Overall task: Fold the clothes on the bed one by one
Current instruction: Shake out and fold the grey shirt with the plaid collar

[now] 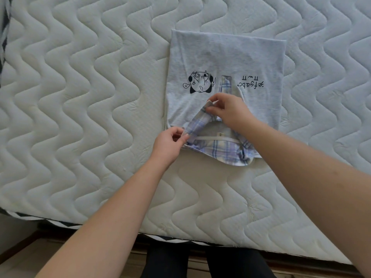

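A light grey shirt point(224, 57) lies flat on the white quilted mattress point(80, 109), its sides folded in, with a black cartoon print and lettering upside down to me. Its plaid blue-and-white collar point(218, 151) points toward me at the near end. My left hand point(170, 143) pinches the collar's left flap at its near end. My right hand point(228, 111) pinches the tip of the same flap, further up by the placket. The collar's right side is hidden under my right wrist.
The mattress edge point(180, 239) runs across the bottom with a dark striped border, above a wooden bed frame point(301, 263) and floor. My dark-clad legs point(200, 265) stand against the frame. Bare mattress lies to the left and beyond the shirt.
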Motion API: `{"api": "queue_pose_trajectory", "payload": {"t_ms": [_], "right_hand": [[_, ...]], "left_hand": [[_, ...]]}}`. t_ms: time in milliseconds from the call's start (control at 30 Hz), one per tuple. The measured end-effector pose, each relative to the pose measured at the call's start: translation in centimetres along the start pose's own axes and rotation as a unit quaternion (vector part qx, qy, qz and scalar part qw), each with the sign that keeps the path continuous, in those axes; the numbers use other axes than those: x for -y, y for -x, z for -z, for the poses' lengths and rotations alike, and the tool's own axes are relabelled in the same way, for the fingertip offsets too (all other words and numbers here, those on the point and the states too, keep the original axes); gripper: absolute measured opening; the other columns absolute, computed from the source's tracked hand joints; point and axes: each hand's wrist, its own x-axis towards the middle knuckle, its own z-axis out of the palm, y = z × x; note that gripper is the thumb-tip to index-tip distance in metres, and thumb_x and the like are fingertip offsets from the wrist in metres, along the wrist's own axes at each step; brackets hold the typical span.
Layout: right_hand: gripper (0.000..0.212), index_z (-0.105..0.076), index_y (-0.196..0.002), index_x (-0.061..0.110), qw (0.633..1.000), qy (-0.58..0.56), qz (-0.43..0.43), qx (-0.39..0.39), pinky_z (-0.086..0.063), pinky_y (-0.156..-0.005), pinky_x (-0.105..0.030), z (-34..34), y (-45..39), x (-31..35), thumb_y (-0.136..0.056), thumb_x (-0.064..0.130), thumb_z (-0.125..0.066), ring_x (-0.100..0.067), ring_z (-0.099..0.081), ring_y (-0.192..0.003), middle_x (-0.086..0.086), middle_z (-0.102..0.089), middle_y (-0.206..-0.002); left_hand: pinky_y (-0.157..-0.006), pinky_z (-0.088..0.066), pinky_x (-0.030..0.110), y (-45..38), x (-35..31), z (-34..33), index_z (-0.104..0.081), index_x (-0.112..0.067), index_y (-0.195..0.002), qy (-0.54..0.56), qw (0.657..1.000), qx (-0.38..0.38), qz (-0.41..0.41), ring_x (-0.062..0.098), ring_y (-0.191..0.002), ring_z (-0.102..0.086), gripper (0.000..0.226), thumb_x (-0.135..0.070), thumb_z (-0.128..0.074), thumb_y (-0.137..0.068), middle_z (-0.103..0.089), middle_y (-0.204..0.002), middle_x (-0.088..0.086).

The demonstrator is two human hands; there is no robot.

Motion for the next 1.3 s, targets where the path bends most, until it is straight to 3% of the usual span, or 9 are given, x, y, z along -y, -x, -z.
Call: {"api": "queue_pose_trajectory", "payload": {"t_ms": [267, 433, 567, 633, 767, 833, 967, 1100, 1300], "right_hand": [[0.016, -0.062, -0.104, 0.025, 0.998, 0.018, -0.024, -0.05, -0.034, -0.052, -0.02, -2.1, -1.9, 0.6, -0.093, 0.037, -0.063, -0.002, -0.049, -0.061, 0.011, -0.057, -0.071], [0.016, -0.065, -0.108, 0.021, 0.996, -0.02, -0.018, -0.08, -0.041, -0.065, -0.012, -2.0, -2.0, 0.8, -0.092, 0.027, -0.066, 0.003, -0.054, -0.075, 0.01, -0.064, -0.089], [0.014, -0.065, -0.107, 0.022, 0.99, -0.035, -0.022, -0.136, -0.036, -0.063, 0.0, -0.5, 0.1, -0.3, -0.094, 0.023, -0.063, 0.009, -0.053, -0.078, 0.013, -0.063, -0.092], [0.012, -0.065, -0.107, 0.025, 0.988, -0.022, -0.037, -0.149, -0.036, -0.061, -0.001, 0.4, 2.0, -1.5, -0.095, 0.026, -0.061, 0.011, -0.052, -0.076, 0.019, -0.06, -0.086], [0.015, -0.065, -0.108, 0.022, 0.979, -0.016, -0.069, -0.189, -0.038, -0.066, -0.006, 1.8, 6.0, -4.0, -0.098, 0.026, -0.055, 0.011, -0.052, -0.077, 0.015, -0.059, -0.086], [0.02, -0.065, -0.111, 0.019, 0.974, -0.002, -0.085, -0.208, -0.04, -0.074, -0.006, 2.1, 7.6, -5.0, -0.098, 0.03, -0.055, 0.008, -0.054, -0.081, 0.012, -0.06, -0.092], [0.041, -0.062, -0.118, 0.018, 0.969, 0.128, -0.161, -0.138, -0.04, -0.094, -0.037, 1.9, 9.3, -7.5, -0.086, 0.044, -0.069, -0.024, -0.053, -0.106, -0.004, -0.061, -0.11], [0.03, -0.065, -0.097, 0.018, 0.958, 0.095, -0.237, -0.128, -0.041, -0.08, -0.036, 1.6, 9.8, -8.7, -0.082, 0.041, -0.073, -0.029, -0.057, -0.1, -0.007, -0.063, -0.1], [0.013, -0.056, -0.092, 0.031, 0.967, -0.106, -0.171, -0.157, -0.038, -0.054, -0.008, 2.2, 10.1, -8.3, -0.09, 0.025, -0.067, 0.002, -0.059, -0.066, 0.01, -0.066, -0.081]], "left_hand": [[-0.098, -0.05, 0.047, 1.0, -0.6, -2.1, -0.058, -0.013, -0.102, 0.251, 0.961, -0.01, 0.112, 0.029, -0.095, -0.066, 0.012, -0.002, -0.055, -0.097, -0.072, -0.098, 0.014], [-0.084, -0.054, 0.034, 0.8, -1.0, -3.2, -0.05, -0.007, -0.128, 0.42, 0.889, -0.007, 0.184, 0.015, -0.084, -0.067, 0.029, -0.001, -0.05, -0.099, -0.07, -0.096, 0.004], [-0.081, -0.048, 0.031, 1.2, -0.8, -3.0, -0.053, -0.016, -0.116, 0.178, 0.978, -0.08, 0.079, 0.018, -0.082, -0.062, 0.026, -0.008, -0.063, -0.093, -0.066, -0.099, 0.011], [-0.082, -0.047, 0.027, 1.4, -0.8, -2.8, -0.056, -0.015, -0.117, 0.033, 0.99, -0.136, -0.012, 0.017, -0.084, -0.058, 0.034, -0.01, -0.07, -0.087, -0.059, -0.101, 0.007], [-0.093, -0.044, 0.034, 1.8, -2.0, -3.0, -0.063, -0.008, -0.114, -0.106, 0.959, -0.19, -0.18, 0.024, -0.099, -0.055, 0.027, -0.009, -0.068, -0.087, -0.056, -0.107, 0.008], [-0.091, -0.046, 0.04, 1.8, -3.0, -3.9, -0.065, -0.006, -0.114, -0.13, 0.953, -0.139, -0.237, 0.027, -0.097, -0.056, 0.024, -0.007, -0.065, -0.09, -0.059, -0.106, 0.009], [-0.094, -0.043, 0.038, 0.4, -5.0, -6.6, -0.06, -0.009, -0.128, -0.202, 0.939, 0.042, -0.274, 0.026, -0.103, -0.056, 0.033, -0.013, -0.06, -0.095, -0.059, -0.12, 0.008], [-0.096, -0.045, 0.035, -2.1, -6.4, -9.5, -0.048, -0.017, -0.141, -0.27, 0.923, 0.155, -0.225, 0.022, -0.107, -0.059, 0.05, -0.02, -0.064, -0.094, -0.046, -0.138, 0.001], [-0.082, -0.05, 0.044, -4.8, -7.4, -10.6, -0.051, -0.024, -0.136, -0.413, 0.825, 0.15, -0.356, 0.029, -0.106, -0.06, 0.061, -0.019, -0.074, -0.08, -0.049, -0.136, 0.001]]}}
